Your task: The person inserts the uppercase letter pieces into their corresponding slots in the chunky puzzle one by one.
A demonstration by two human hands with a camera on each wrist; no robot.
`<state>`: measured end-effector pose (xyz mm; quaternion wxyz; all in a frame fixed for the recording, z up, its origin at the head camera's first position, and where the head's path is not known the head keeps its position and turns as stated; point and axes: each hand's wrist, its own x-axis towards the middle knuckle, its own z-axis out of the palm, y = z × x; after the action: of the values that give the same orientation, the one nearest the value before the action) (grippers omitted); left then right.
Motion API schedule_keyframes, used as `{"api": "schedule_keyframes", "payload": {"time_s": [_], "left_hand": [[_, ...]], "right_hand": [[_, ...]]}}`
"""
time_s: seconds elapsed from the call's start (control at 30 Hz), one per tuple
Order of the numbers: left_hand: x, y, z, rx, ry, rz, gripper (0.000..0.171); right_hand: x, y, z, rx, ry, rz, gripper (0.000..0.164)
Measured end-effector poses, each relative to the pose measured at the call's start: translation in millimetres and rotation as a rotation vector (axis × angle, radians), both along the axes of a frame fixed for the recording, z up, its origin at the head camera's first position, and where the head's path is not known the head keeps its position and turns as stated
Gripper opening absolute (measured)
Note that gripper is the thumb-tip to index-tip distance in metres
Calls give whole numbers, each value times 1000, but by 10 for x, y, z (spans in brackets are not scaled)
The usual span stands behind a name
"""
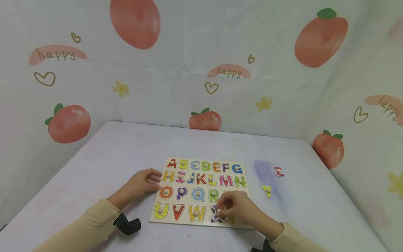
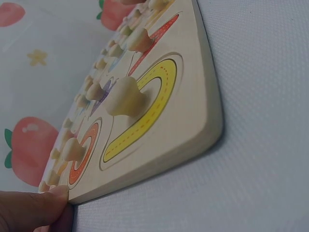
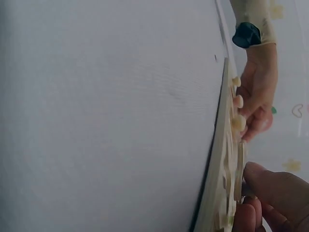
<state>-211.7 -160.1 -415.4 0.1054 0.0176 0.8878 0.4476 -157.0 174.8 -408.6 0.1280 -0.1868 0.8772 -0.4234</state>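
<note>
A wooden alphabet puzzle board [image 1: 182, 224] lies flat, filled with knobbed letters. My right hand [image 1: 237, 208] pinches the knob of the purple letter X piece [image 1: 214, 218] over the bottom row, right of the W [image 1: 196, 214]. The right wrist view shows that piece edge-on [image 3: 240, 169], tilted close above the board's face. My left hand [image 1: 143, 182] rests at the board's left edge near the H and O, its thumb [image 2: 57, 192] touching the rim in the left wrist view. The right hand hides part of the board's lower right, including letters after R.
A yellow Y piece [image 1: 267, 191] and a pink-red Z piece [image 1: 278, 171] lie on the white tabletop right of the board, by a bluish stain [image 1: 264, 171]. A printed curtain [image 1: 176, 98] stands behind the table. Black straps with cameras [image 1: 127, 224] sit on the wrists.
</note>
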Motion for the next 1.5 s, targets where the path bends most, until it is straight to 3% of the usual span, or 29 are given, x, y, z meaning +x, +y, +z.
{"api": "schedule_keyframes", "payload": {"time_s": [0.57,1.5], "left_hand": [[13,11,16,-1,6,-3,49],[26,15,37,-6,4,5,49]], "right_hand": [[61,-97,10,68,53,2,16],[54,-112,-1,108,38,1,16]]}}
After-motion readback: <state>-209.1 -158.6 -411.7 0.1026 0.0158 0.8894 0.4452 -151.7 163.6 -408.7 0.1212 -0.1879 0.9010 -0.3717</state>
